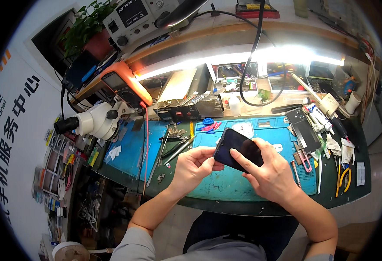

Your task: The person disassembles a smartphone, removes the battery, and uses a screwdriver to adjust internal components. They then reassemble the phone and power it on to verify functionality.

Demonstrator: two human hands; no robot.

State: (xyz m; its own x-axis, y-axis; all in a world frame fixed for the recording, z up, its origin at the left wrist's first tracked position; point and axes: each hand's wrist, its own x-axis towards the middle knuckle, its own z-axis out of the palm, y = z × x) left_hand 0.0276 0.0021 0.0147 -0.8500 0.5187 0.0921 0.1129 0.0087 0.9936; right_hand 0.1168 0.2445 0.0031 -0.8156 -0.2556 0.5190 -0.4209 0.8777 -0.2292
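A dark smartphone (234, 147) is held tilted above the blue repair mat (212, 185), its black screen facing up. My left hand (196, 167) grips the phone's left end, thumb and fingertips pinched together at the edge. Around the phone's right side wraps my right hand (270, 172), with one finger lying on the screen and the fingers beyond it over the far edge. The phone's underside is hidden. Just past the phone on the mat are small pink and blue clips (210, 126) and a round white-lined tray (244, 128).
On the right lie a dark phone housing (303, 129), yellow-handled pliers (345, 179) and a screwdriver (296, 174). Tweezers and pliers (173, 145) lie on the left. A white microscope (97, 122) and orange multimeter (125, 85) stand at the far left. A black cable (244, 74) hangs over the back.
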